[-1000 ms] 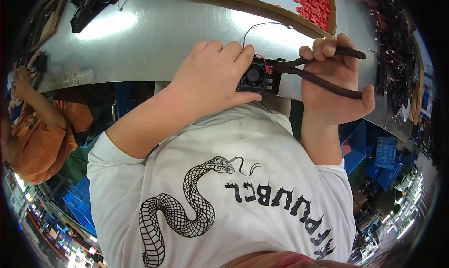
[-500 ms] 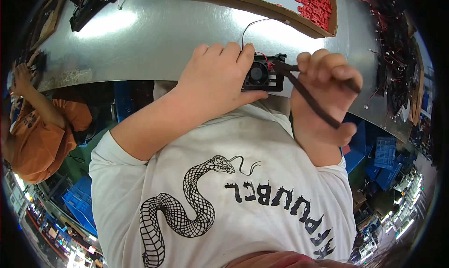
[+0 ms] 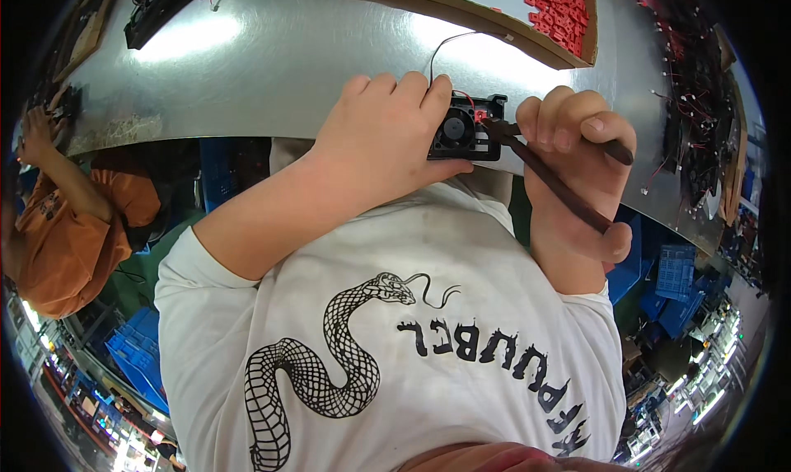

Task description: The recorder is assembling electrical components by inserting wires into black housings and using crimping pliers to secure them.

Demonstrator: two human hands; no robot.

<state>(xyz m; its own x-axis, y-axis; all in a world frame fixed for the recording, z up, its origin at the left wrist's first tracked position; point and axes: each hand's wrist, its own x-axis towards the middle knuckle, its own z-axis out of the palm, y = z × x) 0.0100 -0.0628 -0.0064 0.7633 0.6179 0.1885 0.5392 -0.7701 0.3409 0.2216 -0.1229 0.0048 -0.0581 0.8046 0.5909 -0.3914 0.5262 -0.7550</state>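
Near the table's front edge lies a small black cooling fan (image 3: pixel 455 131) in a black plastic frame (image 3: pixel 493 109). My left hand (image 3: pixel 383 130) is closed over the frame's left side, its thumb along the near edge; the part under the palm is hidden. A small red clip (image 3: pixel 481 117) sits on the frame just right of the fan, with a red wire beside it. My right hand (image 3: pixel 577 134) grips dark-handled pliers (image 3: pixel 560 187), handles spread apart, the jaws at the frame beside the red clip. A thin dark cable (image 3: pixel 435 53) runs from the frame away across the table.
A cardboard tray (image 3: pixel 461 20) heaped with red plastic clips (image 3: pixel 556 10) stands at the back. Black parts with wires (image 3: pixel 696 117) line the table's right side, and another black assembly (image 3: pixel 169 10) lies far left. A person in orange (image 3: pixel 78 233) works at the left.
The pliers' jaws have shifted slightly down and right, so the red clip shows more plainly. Their handles stand a little wider apart. My left hand stays on the frame.
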